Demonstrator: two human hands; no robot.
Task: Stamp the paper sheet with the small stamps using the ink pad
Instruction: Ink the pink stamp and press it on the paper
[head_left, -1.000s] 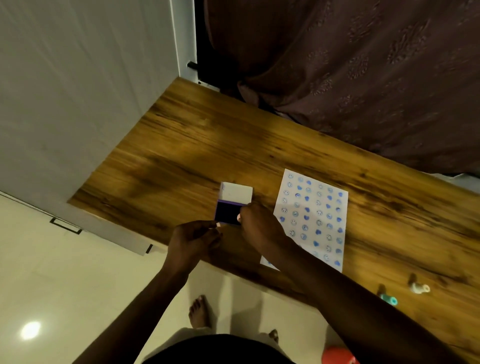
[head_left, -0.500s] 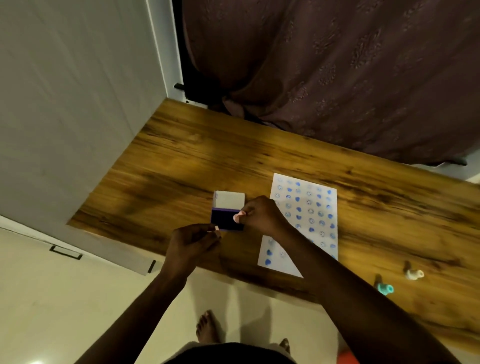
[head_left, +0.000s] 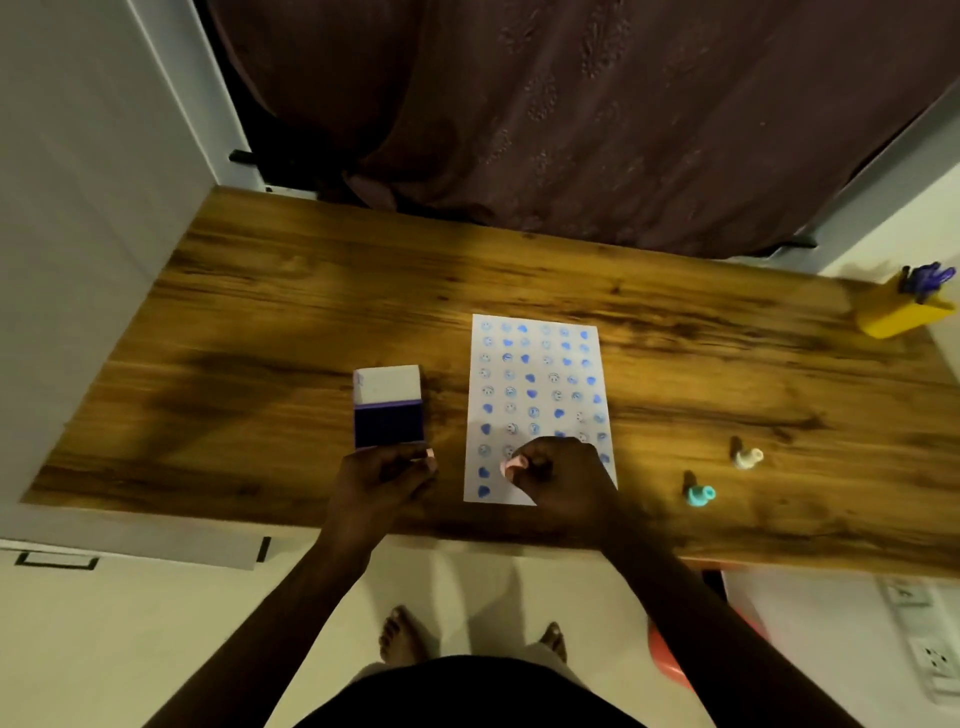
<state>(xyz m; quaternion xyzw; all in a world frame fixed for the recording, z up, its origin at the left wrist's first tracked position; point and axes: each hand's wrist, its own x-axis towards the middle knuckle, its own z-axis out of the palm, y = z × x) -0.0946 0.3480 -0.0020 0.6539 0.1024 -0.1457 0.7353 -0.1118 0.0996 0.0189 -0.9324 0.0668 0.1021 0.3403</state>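
Observation:
A white paper sheet (head_left: 540, 384) covered with rows of blue hearts and smiley prints lies in the middle of the wooden table (head_left: 311, 291). Left of it sits the open ink pad (head_left: 388, 425), dark blue, with its white lid folded back. My right hand (head_left: 558, 475) rests over the sheet's lower part, shut on a small pink stamp (head_left: 511, 466). My left hand (head_left: 387, 480) touches the near edge of the ink pad, fingers curled. Whether the left hand holds a stamp cannot be seen clearly. Two more stamps, a white stamp (head_left: 748, 458) and a teal stamp (head_left: 701, 493), lie to the right.
A yellow pen holder (head_left: 901, 312) with blue pens stands at the far right corner. A dark curtain (head_left: 571, 130) hangs behind the table and a white wall panel (head_left: 78, 208) runs along the left. An orange stool (head_left: 670, 660) sits under the table's right side.
My right hand has moved from the ink pad rightward onto the lower part of the sheet with the pink stamp. My left hand stays at the pad's near edge.

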